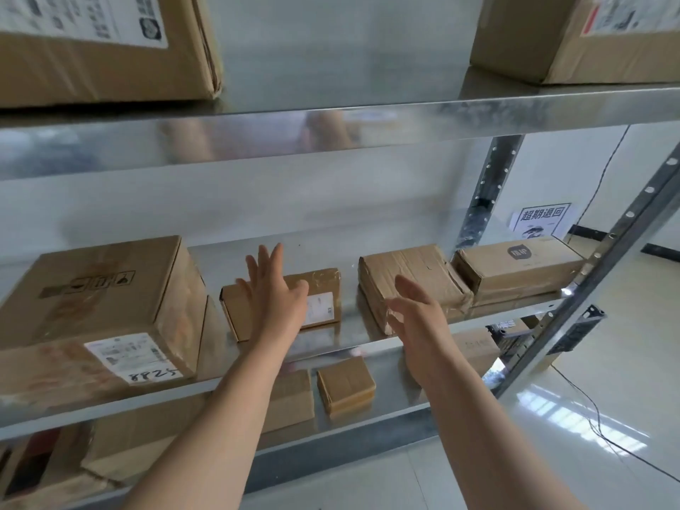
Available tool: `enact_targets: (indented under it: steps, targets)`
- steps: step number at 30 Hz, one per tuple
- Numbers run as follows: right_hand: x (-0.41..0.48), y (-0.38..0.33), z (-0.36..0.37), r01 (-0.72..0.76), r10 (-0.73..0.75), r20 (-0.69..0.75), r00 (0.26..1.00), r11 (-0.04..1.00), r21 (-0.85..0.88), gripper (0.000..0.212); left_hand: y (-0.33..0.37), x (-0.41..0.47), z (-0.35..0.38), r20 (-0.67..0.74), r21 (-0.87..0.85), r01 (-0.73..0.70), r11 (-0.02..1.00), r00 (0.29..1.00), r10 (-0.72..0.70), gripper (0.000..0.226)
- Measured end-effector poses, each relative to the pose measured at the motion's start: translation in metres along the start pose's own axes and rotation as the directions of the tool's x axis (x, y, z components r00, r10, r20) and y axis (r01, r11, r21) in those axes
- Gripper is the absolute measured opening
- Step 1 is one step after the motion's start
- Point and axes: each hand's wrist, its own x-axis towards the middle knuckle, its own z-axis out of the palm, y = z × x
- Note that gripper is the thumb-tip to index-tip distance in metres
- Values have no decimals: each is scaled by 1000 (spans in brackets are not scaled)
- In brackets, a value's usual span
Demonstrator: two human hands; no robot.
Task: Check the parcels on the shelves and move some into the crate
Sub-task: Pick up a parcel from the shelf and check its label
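Cardboard on steel, and both hands are up at the middle shelf [346, 325]. The left hand [274, 292] is spread, fingers fanned, in front of the small labelled parcel [323, 283]. I can't tell whether it touches. The right hand [415, 314] is flat and relaxed, fingers loosely together, just in front of the crumpled taped parcel [415, 266]. Neither hand grips anything.

Now the risks. That small parcel stands tilted near the shelf's front edge, so a careless nudge from the left hand could tip it off. The crumpled parcel's tape looks glossy and its walls soft. A one-handed grab may slip or crush it further. Its far end sits tight against the long box [522, 266], which could get dragged along. The crate isn't in view, so any carry begins blind.

Counting now! Two hands, both empty. Two boxes sit on the top shelf, one left [103, 60] and one right [588, 42]. Four sit on the middle shelf: the large box [103, 288], the small parcel, the crumpled one and the long one. Below, at least three: a little square box [346, 384], one behind the left forearm [294, 399] and a big carton [147, 447]. Further down it's too hidden to count.
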Motion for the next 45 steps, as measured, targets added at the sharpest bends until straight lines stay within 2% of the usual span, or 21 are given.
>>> enact_targets:
  steps: [4, 10, 15, 19, 25, 27, 30, 33, 37, 41, 43, 45]
  targets:
    - [7, -14, -31, 55, -57, -47, 997, 997, -48, 56, 29, -5, 26, 46, -171, -34, 985, 998, 42, 67]
    - [37, -31, -83, 142, -160, -97, 982, 976, -167, 56, 55, -10, 87, 152, -307, 37, 951, 988, 11, 63]
    - [68, -27, -118, 109, -130, -66, 989, 960, -259, 62, 57, -18, 131, 157, -262, 224, 939, 970, -187, 61]
    - [88, -18, -135, 57, -66, -23, 998, 960, -275, 60, 54, -25, 152, 179, -196, 395, 897, 914, -364, 64]
    - [105, 1, -147, -32, 53, 55, 997, 945, -325, 61, 46, -34, 166, 179, -236, 517, 823, 855, -487, 58]
    - [107, 2, -149, -46, 69, 60, 996, 947, -318, 56, 57, -38, 164, 184, -244, 524, 816, 851, -492, 45]
    - [103, -5, -151, -47, 81, 106, 991, 955, -294, 43, 61, -40, 160, 150, -295, 516, 804, 856, -494, 39]
    - [91, -20, -154, -26, 54, 112, 992, 971, -239, 36, 68, -42, 148, 90, -399, 468, 788, 876, -474, 36]
    - [84, -31, -154, -8, 15, 84, 996, 996, -91, 34, 83, -44, 128, 39, -566, 377, 733, 901, -432, 20]
    - [77, -38, -152, 31, -31, 45, 998, 999, 6, 22, 91, -43, 109, 127, -712, 356, 606, 913, -388, 27]
    - [71, -39, -150, 91, -91, 38, 995, 996, 1, 14, 93, -43, 102, 160, -753, 340, 563, 925, -345, 32]
    - [70, -37, -149, 132, -132, -2, 991, 991, -9, 17, 95, -45, 97, 179, -775, 336, 535, 929, -324, 35]
